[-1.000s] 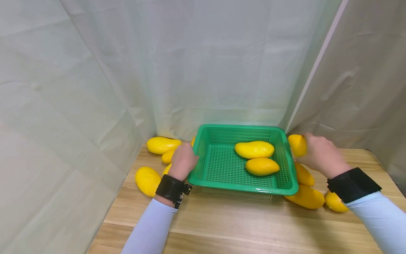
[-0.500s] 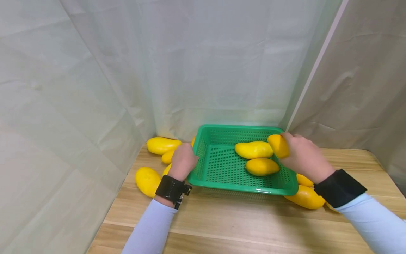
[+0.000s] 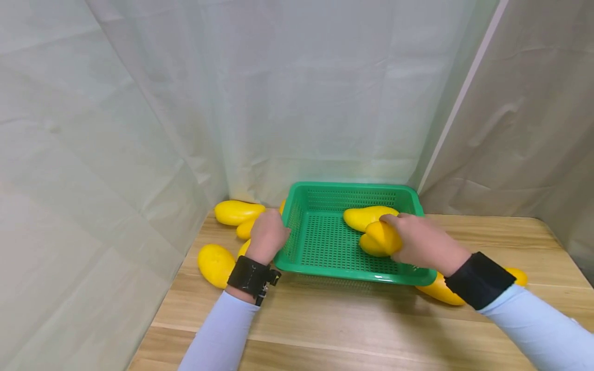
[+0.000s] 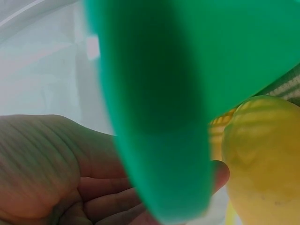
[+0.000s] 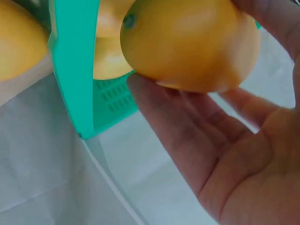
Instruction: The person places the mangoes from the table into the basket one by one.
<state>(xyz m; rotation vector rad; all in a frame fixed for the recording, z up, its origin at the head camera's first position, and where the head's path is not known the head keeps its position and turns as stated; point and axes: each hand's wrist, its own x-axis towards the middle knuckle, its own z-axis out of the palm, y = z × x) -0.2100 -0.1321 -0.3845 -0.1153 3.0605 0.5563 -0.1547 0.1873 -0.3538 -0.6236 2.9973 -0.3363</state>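
My right hand (image 3: 424, 243) holds a yellow mango (image 3: 389, 238) over the right half of a green plastic basket (image 3: 355, 277). In the right wrist view the fingers and thumb curve round this mango (image 5: 192, 47). Inside the basket lie two more mangoes: a longer one (image 3: 364, 217) at the back and one (image 3: 369, 247) partly hidden beneath the held fruit. My left hand (image 3: 266, 236) grips the basket's left rim; in the left wrist view its fingers (image 4: 110, 204) pass behind the blurred green rim (image 4: 154, 140), close to a mango (image 4: 265, 159) outside the basket.
Several mangoes lie left of the basket, among them one at the back (image 3: 237, 212) and one nearer (image 3: 216, 265). To the right, a mango (image 3: 441, 290) lies by the basket corner and another (image 3: 517, 276) shows behind the wrist strap. Pale sheeting (image 3: 325, 103) hangs behind the wooden table (image 3: 320, 330).
My right hand has carried the mango leftward from beyond the basket's right rim to over the mangoes inside, and lowered it. My left hand and the basket have stayed put.
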